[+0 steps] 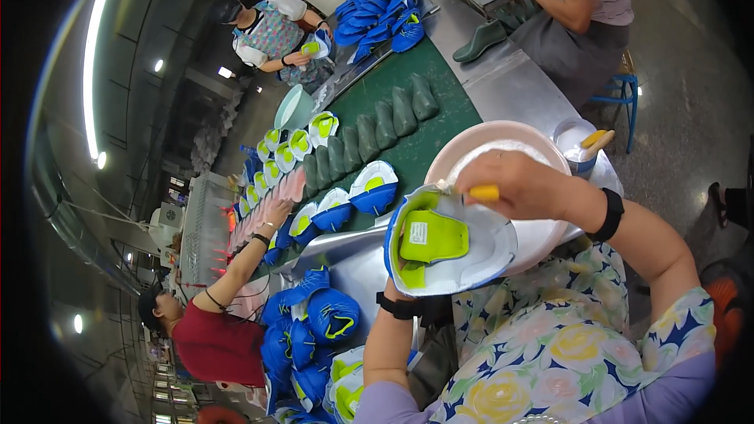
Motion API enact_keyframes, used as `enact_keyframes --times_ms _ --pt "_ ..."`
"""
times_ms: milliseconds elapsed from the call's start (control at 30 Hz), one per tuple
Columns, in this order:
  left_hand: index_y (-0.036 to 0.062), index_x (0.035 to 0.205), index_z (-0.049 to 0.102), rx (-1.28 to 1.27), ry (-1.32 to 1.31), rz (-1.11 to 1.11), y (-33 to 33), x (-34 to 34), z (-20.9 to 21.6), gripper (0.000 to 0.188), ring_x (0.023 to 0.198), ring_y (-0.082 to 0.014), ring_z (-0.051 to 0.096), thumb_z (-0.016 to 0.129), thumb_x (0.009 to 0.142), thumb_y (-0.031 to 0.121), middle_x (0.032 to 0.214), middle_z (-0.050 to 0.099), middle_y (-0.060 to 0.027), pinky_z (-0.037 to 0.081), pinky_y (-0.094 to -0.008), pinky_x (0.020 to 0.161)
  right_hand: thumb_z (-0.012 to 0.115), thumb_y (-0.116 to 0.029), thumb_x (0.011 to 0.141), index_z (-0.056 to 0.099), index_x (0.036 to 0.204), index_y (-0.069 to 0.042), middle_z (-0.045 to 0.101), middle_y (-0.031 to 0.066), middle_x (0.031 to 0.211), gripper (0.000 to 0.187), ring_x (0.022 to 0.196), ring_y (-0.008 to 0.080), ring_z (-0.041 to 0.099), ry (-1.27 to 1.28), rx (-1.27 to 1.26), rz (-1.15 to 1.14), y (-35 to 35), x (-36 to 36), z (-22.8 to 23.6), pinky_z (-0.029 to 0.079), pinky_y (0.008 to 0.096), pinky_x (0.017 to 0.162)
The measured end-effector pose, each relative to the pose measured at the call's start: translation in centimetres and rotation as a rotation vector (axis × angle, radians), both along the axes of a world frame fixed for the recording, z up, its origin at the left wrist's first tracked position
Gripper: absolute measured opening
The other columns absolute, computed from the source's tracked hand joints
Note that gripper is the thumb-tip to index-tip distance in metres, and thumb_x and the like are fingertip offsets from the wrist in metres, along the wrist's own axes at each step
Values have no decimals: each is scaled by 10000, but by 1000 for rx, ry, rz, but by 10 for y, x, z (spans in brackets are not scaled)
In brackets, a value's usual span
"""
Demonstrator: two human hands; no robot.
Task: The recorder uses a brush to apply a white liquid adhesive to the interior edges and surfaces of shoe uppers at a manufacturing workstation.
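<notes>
In front of me is a blue shoe upper [487,229], its white inside and lime-green lining facing up. My left hand [398,271] holds it from below; most of that hand is hidden behind the upper. My right hand [514,182], a little blurred, is closed around a brush with a yellow handle [484,193], over the upper's far edge. The brush's tip is too blurred to make out. Behind and below the right hand stands a wide pink basin [452,149] with something white inside.
Left of me lies a pile of blue uppers [302,338]. A green conveyor belt [448,98] carries rows of dark shoe lasts [369,137] and more uppers [373,188]. A metal can [577,141] with a brush stands right of the basin. Co-workers [220,338] work around the belt.
</notes>
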State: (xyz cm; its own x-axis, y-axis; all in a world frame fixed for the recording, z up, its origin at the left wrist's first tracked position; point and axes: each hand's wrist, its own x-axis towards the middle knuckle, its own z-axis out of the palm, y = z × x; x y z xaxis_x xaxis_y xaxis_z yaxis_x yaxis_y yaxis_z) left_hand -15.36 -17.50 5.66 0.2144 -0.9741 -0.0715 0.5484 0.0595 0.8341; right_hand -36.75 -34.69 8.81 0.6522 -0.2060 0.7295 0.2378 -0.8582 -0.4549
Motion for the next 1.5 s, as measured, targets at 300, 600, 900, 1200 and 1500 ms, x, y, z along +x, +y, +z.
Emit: enact_keyframes --times_ms 300,600,900,1200,1500 --pt "63 1532 352 -6 -182 -21 -9 18 -18 726 1234 -304 603 562 965 465 1423 536 -162 524 -456 1027 726 -175 887 608 1000 -49 680 173 902 206 792 375 663 -87 283 -45 -4 0 16 529 409 693" --pt "136 1435 477 10 -399 453 -12 152 -105 505 1014 -204 667 605 979 312 1303 622 -98 571 -353 694 741 -136 874 652 899 -3 696 123 818 162 742 226 679 -17 618 -307 -20 -29 -10 511 321 680" --pt "207 1606 88 184 -1048 548 -47 271 -216 771 1042 -300 642 486 976 7 1285 552 -175 576 -476 877 707 -72 877 645 920 13 688 100 875 113 798 175 662 187 933 -158 21 -42 -65 517 291 739" --pt "30 1266 586 745 -1912 953 34 253 -82 527 1070 -391 597 634 747 107 1202 618 -206 471 -497 922 608 -109 990 584 1058 2 576 71 1042 133 921 128 595 186 992 -288 8 -61 -94 499 261 834" --pt "223 1281 635 1141 -1967 -19 266 201 -96 517 1359 -371 449 686 785 85 1447 506 -107 407 -586 1052 631 -23 945 608 984 11 626 62 937 56 859 139 633 289 865 -290 8 -56 -88 504 263 775"
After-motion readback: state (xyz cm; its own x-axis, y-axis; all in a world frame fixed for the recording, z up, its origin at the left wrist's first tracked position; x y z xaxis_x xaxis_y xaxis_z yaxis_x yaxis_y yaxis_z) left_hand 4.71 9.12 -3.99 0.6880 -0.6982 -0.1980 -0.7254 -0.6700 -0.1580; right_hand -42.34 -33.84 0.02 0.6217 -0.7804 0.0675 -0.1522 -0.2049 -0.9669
